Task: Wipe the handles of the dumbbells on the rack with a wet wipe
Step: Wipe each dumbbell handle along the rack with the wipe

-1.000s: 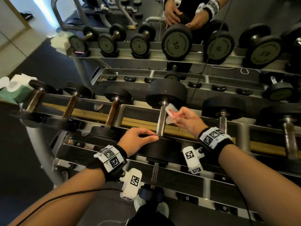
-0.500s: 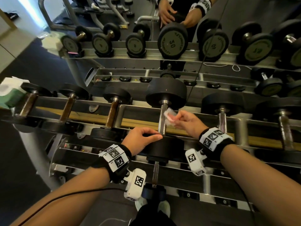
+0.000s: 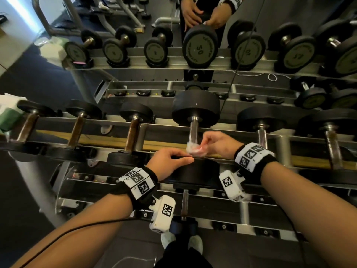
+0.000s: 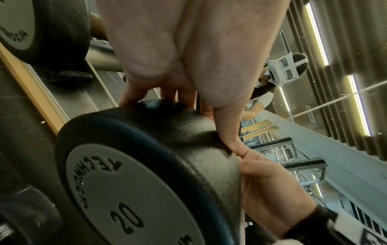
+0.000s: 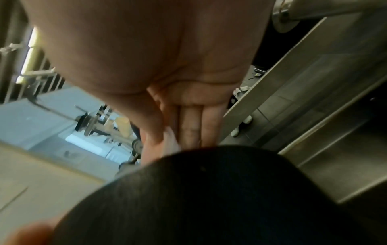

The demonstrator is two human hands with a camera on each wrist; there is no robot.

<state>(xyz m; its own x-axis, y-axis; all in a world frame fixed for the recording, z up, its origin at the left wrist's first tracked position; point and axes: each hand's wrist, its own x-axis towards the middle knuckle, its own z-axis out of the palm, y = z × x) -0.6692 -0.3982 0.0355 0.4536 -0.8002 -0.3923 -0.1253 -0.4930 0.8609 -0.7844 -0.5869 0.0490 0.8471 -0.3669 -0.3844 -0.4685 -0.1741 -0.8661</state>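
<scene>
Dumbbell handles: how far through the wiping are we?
Done: cannot tell; no handle shows wiping marks. In hand: right hand pinches the wet wipe against the near end of the 20 dumbbell's handle, left hand gripping its head. Left: likely the brown handles alongside.

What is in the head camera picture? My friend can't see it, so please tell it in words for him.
A person's right hand pinches a crumpled white wet wipe against the lower part of the shiny handle of a black dumbbell lying on a metal rack. The left hand grips that dumbbell's near end. More dumbbells lie in rows on both sides.
</scene>
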